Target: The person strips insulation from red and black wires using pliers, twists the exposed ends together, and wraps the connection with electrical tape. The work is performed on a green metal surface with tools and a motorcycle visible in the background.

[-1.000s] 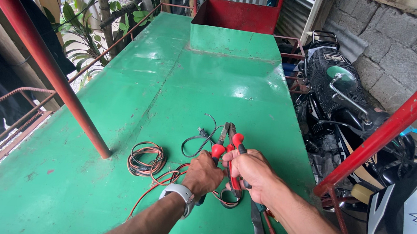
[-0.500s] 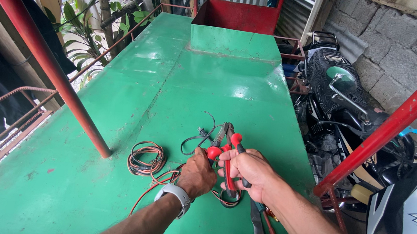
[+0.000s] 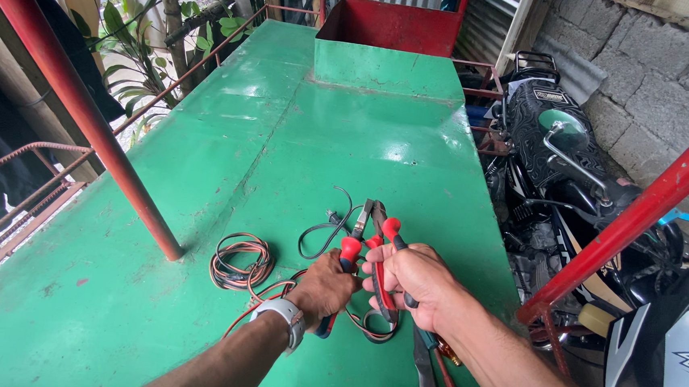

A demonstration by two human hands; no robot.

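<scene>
My right hand point(image 3: 412, 283) grips a pair of red-handled pliers point(image 3: 373, 240), jaws pointing away from me over the green metal table point(image 3: 299, 142). Just left of it, my left hand point(image 3: 324, 287), with a white watch on the wrist, is closed around wire close to the pliers' handles. A coil of red and black wire point(image 3: 236, 260) lies on the table left of my hands. A thin black cable point(image 3: 328, 221) loops beyond the pliers.
A red post point(image 3: 98, 132) stands on the table at the left, and another red bar point(image 3: 642, 214) slants on the right. A motorcycle point(image 3: 573, 161) is parked beside the table's right edge. More tools point(image 3: 432, 381) lie under my right forearm. A red box point(image 3: 389, 23) stands at the far end.
Both hands have stayed over the same spot. The pliers' handles have shifted slightly in my right hand.
</scene>
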